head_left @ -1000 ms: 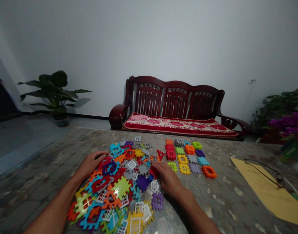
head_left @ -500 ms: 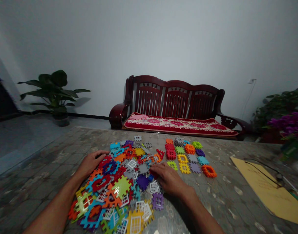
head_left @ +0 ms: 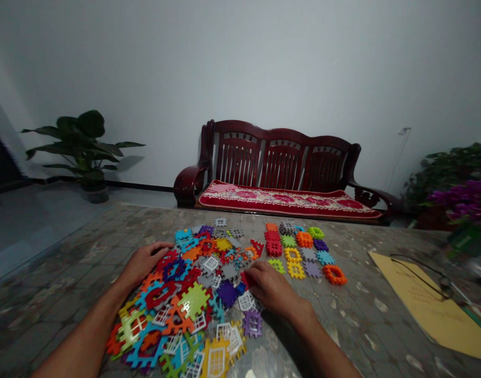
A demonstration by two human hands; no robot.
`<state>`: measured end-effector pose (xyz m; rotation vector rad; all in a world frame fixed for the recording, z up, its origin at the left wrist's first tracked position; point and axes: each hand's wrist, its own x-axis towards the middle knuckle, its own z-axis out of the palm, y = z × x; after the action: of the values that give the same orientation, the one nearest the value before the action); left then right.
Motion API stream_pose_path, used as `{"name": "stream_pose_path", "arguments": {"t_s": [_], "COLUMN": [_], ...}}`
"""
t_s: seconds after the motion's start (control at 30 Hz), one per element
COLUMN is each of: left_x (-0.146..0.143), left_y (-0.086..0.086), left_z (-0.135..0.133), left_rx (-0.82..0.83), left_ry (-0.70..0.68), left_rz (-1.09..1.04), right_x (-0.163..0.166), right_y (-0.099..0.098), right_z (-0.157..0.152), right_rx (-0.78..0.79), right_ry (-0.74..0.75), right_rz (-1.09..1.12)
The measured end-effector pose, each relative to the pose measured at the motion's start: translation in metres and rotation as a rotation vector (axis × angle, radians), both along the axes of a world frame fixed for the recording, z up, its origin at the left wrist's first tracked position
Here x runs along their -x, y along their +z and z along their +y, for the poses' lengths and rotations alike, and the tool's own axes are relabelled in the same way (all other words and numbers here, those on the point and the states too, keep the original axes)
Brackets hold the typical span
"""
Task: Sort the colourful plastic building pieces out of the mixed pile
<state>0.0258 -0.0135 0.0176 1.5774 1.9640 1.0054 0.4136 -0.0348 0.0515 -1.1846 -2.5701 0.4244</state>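
On the mottled grey stone table (head_left: pixel 86 252), the left hand (head_left: pixel 144 261) is laid flat and open on the loose heap of colourful plastic interlocking tiles (head_left: pixel 189 299), while a small red tile (head_left: pixel 245 277) is pinched at the right hand (head_left: pixel 270 286) fingertips, near the sorted tile rows (head_left: pixel 299 251).

My left hand (head_left: pixel 144 261) lies flat, palm down, fingers spread and pointing forward, its forearm stretched out bare, while my right hand (head_left: pixel 269 286) rests knuckles up with fingers curled inward toward the left.
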Motion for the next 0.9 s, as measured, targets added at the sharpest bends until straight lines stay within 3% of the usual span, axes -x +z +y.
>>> {"name": "stream_pose_path", "arguments": {"t_s": [0.4,0.57,0.73,0.9], "left_x": [0.011,0.008,0.006,0.005], "left_y": [-0.014,-0.011,-0.009,-0.008], "left_z": [0.006,0.006,0.005,0.004], "left_rx": [0.002,-0.01,-0.02,0.001], "left_ry": [-0.022,-0.01,-0.009,-0.004], "left_rz": [0.014,0.008,0.002,-0.031], "right_x": [0.002,-0.01,-0.037,-0.064], "right_y": [0.007,0.008,0.03,0.045], "right_z": [-0.008,-0.002,0.037,0.099], "right_rx": [-0.048,-0.039,-0.134,-0.153], "right_ry": [-0.042,-0.086,-0.214,-0.295], "right_rz": [-0.09,0.058,0.238,0.05]}}
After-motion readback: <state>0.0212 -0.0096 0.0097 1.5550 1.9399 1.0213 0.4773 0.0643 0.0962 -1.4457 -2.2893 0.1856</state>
